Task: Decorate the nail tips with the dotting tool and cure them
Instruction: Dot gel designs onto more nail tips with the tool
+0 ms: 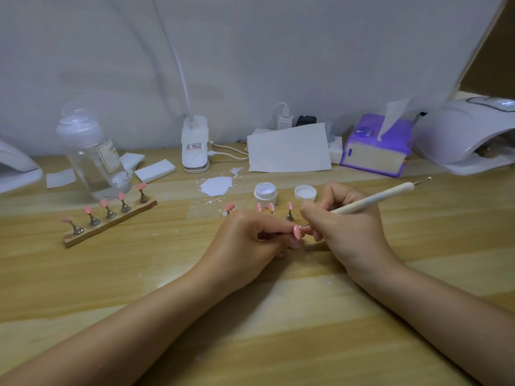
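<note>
- My left hand (245, 240): pinches pink nail tip (297, 232), mid-surface.
- My right hand (345, 227): grips dotting tool (370, 200), point touching the tip.
- Open jar (265, 193): behind my hands.

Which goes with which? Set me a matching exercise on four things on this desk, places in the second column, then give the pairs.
Things:
1. dotting tool
2. wooden stand
3. jar lid
4. tissue pack

Places:
A. far right, beside the curing lamp
B. in the right hand, tip at the pink nail tip that the left hand holds
C. lying just right of the open white jar
D. left of the hands, carrying five pink tips

Pairs: 1-B, 2-D, 3-C, 4-A
</note>
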Motion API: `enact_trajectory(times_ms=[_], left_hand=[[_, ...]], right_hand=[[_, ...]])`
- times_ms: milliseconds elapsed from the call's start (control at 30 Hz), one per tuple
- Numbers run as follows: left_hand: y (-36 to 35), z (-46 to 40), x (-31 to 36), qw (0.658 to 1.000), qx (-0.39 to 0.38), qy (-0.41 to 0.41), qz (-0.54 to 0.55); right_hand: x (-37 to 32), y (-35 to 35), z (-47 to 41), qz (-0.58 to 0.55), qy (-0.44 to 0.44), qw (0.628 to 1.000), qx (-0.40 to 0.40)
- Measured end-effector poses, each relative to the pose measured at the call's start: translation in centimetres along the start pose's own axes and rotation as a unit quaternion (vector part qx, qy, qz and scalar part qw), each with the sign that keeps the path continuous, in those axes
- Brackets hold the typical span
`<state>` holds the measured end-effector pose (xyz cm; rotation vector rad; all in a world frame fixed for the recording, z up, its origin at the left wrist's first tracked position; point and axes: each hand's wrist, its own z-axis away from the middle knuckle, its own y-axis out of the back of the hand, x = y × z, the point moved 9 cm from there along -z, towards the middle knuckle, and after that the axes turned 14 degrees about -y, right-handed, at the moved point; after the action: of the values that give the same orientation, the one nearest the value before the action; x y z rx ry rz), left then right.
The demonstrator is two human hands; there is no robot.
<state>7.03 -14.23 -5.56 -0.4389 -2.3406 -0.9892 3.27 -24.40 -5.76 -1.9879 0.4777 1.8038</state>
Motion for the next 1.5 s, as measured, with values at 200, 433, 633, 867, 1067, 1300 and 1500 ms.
enact_trajectory(times_ms=[200, 433, 633, 867, 1067, 1300, 1500], left_hand=[[0.05, -0.04, -0.13, 1.0, -0.001, -0.003, -0.016], [0.01, -0.06, 0.0, 1.0, 0.0, -0.004, -0.004], [-0.05, -0.05, 0.03, 1.0, -0.003, -0.006, -0.003], [0.1, -0.08, 0.1, 1.0, 0.004, -0.003, -0.018], [0.11, -0.01, 0.08, 1.0, 0.005, -0.01, -0.007], [-0.04, 0.1, -0.54, 1.0, 0.001, 0.005, 0.008], [-0.11, 0.09, -0.48, 1.0, -0.004, -0.002, 0.008]], right_hand=[[0.07, -0.15, 0.08, -0.017, -0.009, 1.0, -0.012], [-0.03, -0.28, 0.1, -0.01, -0.008, 1.0, -0.014], [-0.08, -0.3, 0.09, -0.007, -0.01, 1.0, -0.012], [-0.05, -0.37, 0.13, -0.009, -0.012, 1.0, -0.014], [0.06, -0.34, 0.07, -0.008, -0.016, 1.0, -0.012], [0.22, -0.16, -0.02, -0.009, -0.02, 1.0, -0.005], [0.27, -0.2, -0.03, -0.017, -0.019, 1.0, -0.011]])
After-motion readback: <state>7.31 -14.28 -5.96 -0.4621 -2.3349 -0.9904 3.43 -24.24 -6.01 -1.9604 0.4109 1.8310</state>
